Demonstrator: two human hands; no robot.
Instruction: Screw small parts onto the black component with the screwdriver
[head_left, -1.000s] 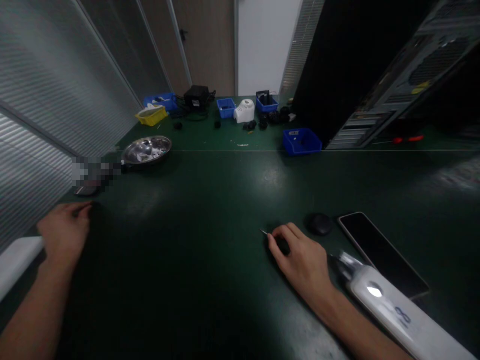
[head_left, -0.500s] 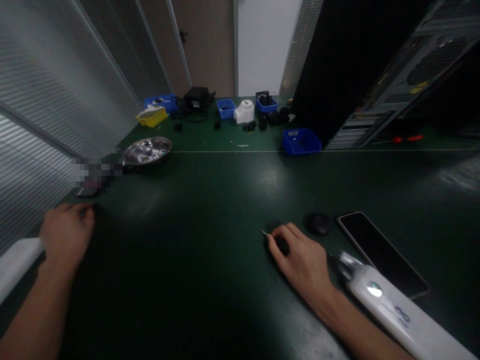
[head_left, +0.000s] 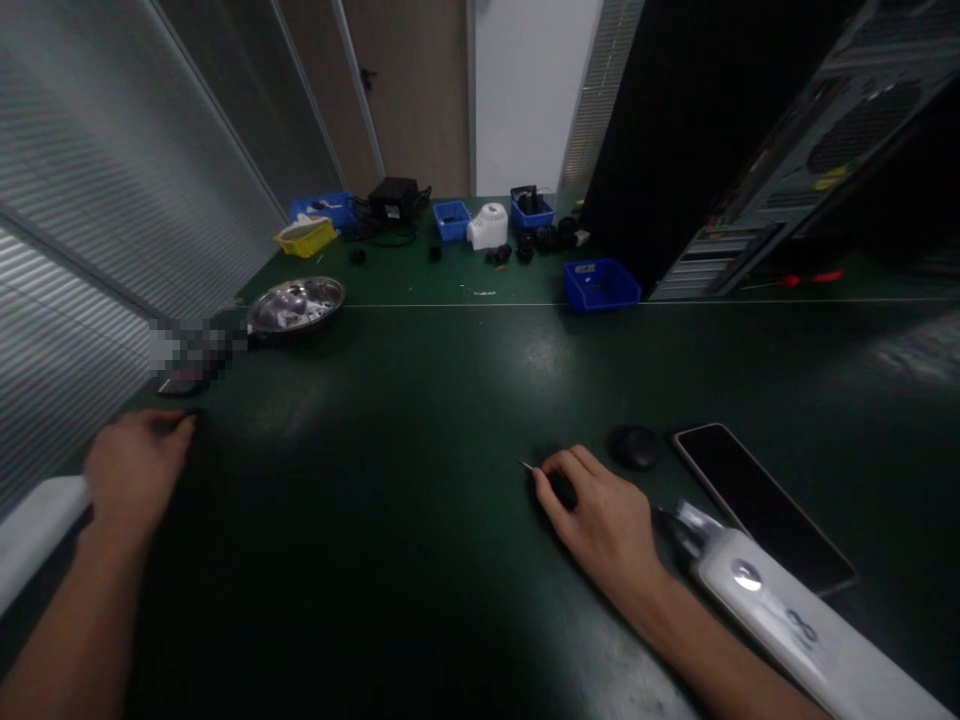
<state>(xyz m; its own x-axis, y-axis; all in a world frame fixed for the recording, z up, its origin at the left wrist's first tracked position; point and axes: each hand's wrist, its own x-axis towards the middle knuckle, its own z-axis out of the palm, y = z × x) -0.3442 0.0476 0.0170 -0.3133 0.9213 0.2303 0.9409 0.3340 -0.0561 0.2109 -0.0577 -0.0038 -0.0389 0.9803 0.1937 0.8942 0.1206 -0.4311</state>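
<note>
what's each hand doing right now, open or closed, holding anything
Left hand: fingers curled; whether it holds anything can't be told.
Right hand: closed, pinching a thin metal piece by thumb and finger.

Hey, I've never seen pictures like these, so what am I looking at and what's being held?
There's no machine working here: these are one person's bare hands, seen from a camera worn on their head, looking forward and down at a dark green table. The right hand pinches a thin, pointed piece. The left hand is over on the left; it's too dim to tell whether it holds anything. Near the right hand are a round black object, a phone-like slab and a white device. Farther off sit a metal bowl and several small trays.
</note>
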